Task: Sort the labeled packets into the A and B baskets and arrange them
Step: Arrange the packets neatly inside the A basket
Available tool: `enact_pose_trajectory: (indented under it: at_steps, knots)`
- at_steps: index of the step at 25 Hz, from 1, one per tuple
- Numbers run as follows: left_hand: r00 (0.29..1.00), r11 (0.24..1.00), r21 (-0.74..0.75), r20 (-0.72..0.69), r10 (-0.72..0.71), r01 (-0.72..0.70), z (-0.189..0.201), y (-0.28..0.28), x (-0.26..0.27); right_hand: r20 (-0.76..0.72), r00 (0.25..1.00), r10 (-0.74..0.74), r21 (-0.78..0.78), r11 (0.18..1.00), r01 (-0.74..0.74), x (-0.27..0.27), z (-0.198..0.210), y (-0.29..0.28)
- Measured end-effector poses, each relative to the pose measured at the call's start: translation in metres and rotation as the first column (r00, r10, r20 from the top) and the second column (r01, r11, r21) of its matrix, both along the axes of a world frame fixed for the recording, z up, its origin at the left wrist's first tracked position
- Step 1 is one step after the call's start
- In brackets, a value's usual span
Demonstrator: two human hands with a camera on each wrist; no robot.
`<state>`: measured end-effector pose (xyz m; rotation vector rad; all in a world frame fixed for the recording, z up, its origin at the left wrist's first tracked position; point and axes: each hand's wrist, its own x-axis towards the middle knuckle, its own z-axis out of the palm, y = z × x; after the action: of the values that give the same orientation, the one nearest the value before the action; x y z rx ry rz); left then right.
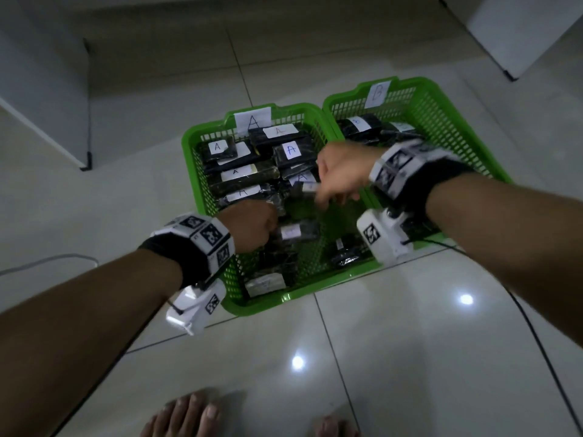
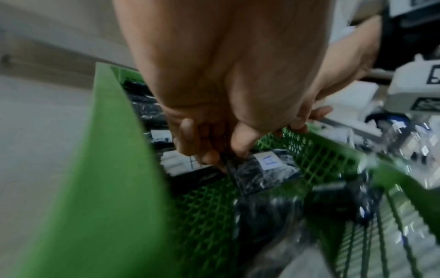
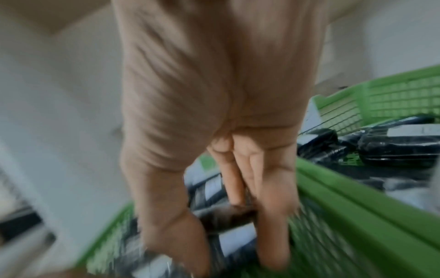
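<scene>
A black packet [image 2: 259, 169] with a white "A" label lies on the mesh floor in the middle of the A basket [image 1: 189, 143], and the left hand [image 1: 252, 223] pinches its near corner between thumb and curled fingers [image 2: 207, 156]. More black packets with "A" labels fill the far half of this basket in rough rows, and a few others lie loose toward the near end, their labels too dim to read.

The right hand [image 1: 339, 173] reaches across the shared rim into the A basket, fingers pointing down over the packets. The right wrist view is blurred, and I cannot tell whether those fingers [image 3: 232, 180] hold anything.

The B basket [image 1: 441, 99] stands touching the A basket on its right, with several black packets at its far end. Both green baskets sit on a pale tiled floor [image 1: 410, 357], and bare toes [image 1: 189, 414] show at the bottom edge.
</scene>
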<state>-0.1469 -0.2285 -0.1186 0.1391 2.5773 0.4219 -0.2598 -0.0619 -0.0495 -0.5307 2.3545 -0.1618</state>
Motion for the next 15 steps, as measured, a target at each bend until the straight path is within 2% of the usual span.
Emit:
enact_pose_trajectory:
  at_steps: [2,3,6,9,13,15]
  knots:
    - [0.993,0.992,0.070,-0.049,0.104,-0.101,0.011,0.000,-0.009,0.087,0.993,-0.082,-0.083,0.993,0.089,-0.012,0.011,0.001]
    - [0.987,0.985,0.109,-0.064,0.144,-0.137,0.015,0.001,-0.014,0.087,0.994,-0.071,-0.076,0.994,0.078,-0.014,0.011,0.001]
    - [0.981,0.971,0.169,-0.064,0.181,-0.168,0.021,0.005,-0.021,0.009,0.994,0.106,0.027,0.994,-0.106,-0.006,-0.002,-0.002]
    - [0.974,0.949,0.233,-0.028,0.227,-0.214,0.019,0.006,-0.021,-0.024,0.983,0.182,0.053,0.982,-0.180,0.006,-0.010,0.002]
    - [0.923,0.849,0.380,0.030,0.384,-0.366,0.020,0.006,-0.020,-0.279,0.888,0.366,0.001,0.924,-0.381,0.022,-0.019,0.007]
    - [0.858,0.734,0.469,0.110,0.502,-0.490,0.024,0.007,-0.019,-0.332,0.852,0.404,0.055,0.910,-0.410,0.021,-0.018,0.007]
